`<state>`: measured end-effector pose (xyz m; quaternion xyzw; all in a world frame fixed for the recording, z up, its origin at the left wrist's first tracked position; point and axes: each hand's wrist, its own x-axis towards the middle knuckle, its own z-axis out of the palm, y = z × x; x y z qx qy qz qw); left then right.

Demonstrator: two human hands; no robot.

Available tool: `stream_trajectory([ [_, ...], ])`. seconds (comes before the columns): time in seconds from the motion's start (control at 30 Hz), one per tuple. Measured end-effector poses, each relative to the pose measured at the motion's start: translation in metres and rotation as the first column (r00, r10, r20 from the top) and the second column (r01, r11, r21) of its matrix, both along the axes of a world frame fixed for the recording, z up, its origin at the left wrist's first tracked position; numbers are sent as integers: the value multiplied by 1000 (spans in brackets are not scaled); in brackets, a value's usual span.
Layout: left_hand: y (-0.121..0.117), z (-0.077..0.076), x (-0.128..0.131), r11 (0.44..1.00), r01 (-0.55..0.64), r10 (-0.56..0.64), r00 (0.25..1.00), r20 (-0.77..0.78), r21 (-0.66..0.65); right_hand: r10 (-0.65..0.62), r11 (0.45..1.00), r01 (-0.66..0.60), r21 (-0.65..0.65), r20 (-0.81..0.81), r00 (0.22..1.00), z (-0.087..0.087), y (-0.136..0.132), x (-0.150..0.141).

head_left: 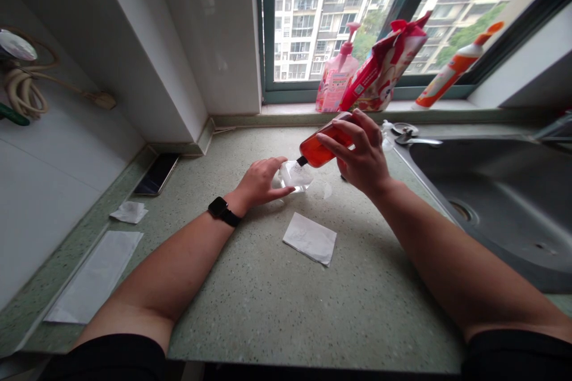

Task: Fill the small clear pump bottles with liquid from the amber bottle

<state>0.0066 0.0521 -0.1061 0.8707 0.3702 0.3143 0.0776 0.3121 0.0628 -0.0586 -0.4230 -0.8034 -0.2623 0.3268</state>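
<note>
1. The left hand [261,181] is partly open, with its thumb and fingers spread around a small clear plastic pouch [295,175], holding it low against the counter.
2. The right hand [364,155] is closed firmly around a red-orange bottle [324,143], which tilts downward with its black tip at the pouch's top edge, above the counter.
3. A black smartwatch [218,209] sits on the left wrist.
4. The speckled green countertop [250,292] carries a folded white paper [310,239] just below the hands, a clear round film [320,189] beside the pouch, a crumpled tissue [128,212], a long white paper sheet [96,277] and a dark phone [156,174].
5. A steel sink [491,202] lies to the right, with a metal tool [413,137] on its far edge.
6. On the windowsill [286,109] stand a pink pump bottle [337,74], a red pouch [384,65] and a leaning orange bottle [453,68].
7. A coiled cable [22,89] lies at far left.
</note>
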Motion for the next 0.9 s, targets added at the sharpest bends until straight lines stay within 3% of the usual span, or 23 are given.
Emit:
stream_trajectory([
  [0.9, 0, 0, 0, 1000, 2, -2, 1000, -7, 8, 68, 993, -71, 97, 34, 997, 0, 2, 2],
])
